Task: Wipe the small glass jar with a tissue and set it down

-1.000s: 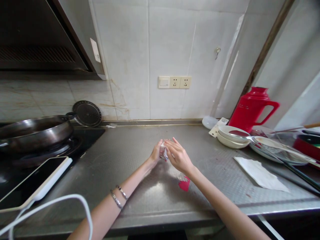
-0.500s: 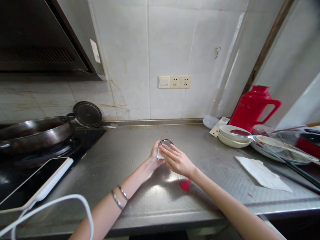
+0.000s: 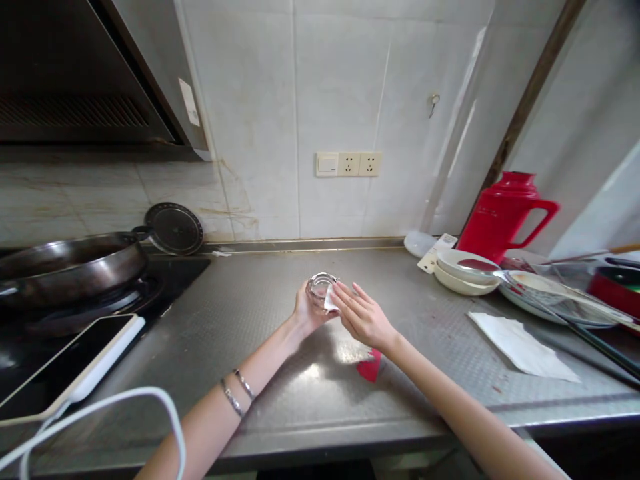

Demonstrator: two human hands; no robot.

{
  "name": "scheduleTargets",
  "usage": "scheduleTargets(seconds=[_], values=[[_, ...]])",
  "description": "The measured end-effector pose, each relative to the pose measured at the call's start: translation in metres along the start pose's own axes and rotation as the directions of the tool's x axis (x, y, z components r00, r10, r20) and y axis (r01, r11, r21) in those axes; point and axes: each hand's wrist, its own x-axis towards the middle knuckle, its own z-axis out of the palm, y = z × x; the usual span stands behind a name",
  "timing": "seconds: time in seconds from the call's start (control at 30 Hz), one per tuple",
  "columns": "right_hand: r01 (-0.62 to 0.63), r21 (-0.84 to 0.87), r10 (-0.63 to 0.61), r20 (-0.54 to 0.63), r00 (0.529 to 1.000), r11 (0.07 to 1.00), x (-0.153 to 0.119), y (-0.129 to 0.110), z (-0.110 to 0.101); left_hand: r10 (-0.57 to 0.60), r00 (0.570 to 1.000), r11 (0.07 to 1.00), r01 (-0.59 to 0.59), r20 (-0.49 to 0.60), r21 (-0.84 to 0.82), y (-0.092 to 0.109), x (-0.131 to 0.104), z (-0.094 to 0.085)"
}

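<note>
Left hand's [image 3: 306, 315] grip is curled round a clear glass [image 3: 319, 285] over the table [image 3: 250, 293]; right hand [image 3: 367, 321], fingers nearly straight, holds a white tissue [image 3: 329, 299] against it, red scrap [image 3: 370, 367] lying nearby!

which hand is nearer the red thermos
Right. The right hand, holding white tissue against a clear container, is left of the red thermos; the left hand, around that container, is farther left.
</note>
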Motion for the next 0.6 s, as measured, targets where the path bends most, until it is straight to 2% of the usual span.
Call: scheduleTargets(seconds=[0.17, 0.3, 0.47, 0.53, 0.6], values=[[-0.203, 0.096, 0.212, -0.092, 0.973, 0.974, 0.005, -0.010, 0.014, 0.074, 0.997, 0.996, -0.074, -0.001, -0.052, -0.003, -0.004, 0.007], [-0.386, 0.288, 0.443, -0.169, 0.880, 0.876, 0.015, -0.016, 0.024, 0.079, 0.995, 0.997, -0.078, 0.058, -0.023, -0.003, -0.007, 0.008], [-0.521, 0.465, 0.637, -0.128, 0.760, 0.716, 0.029, -0.014, 0.026, 0.077, 0.995, 0.995, -0.081, 0.063, 0.062, -0.002, -0.006, 0.005], [-0.544, 0.480, 0.656, -0.093, 0.749, 0.688, 0.033, -0.012, 0.026, 0.069, 0.995, 0.986, -0.078, 0.065, 0.148, -0.004, -0.004, 0.002], [-0.532, 0.465, 0.631, -0.077, 0.772, 0.707, 0.035, -0.010, 0.027, 0.052, 0.997, 0.972, -0.064, 0.058, 0.224, -0.008, 0.000, -0.001]])
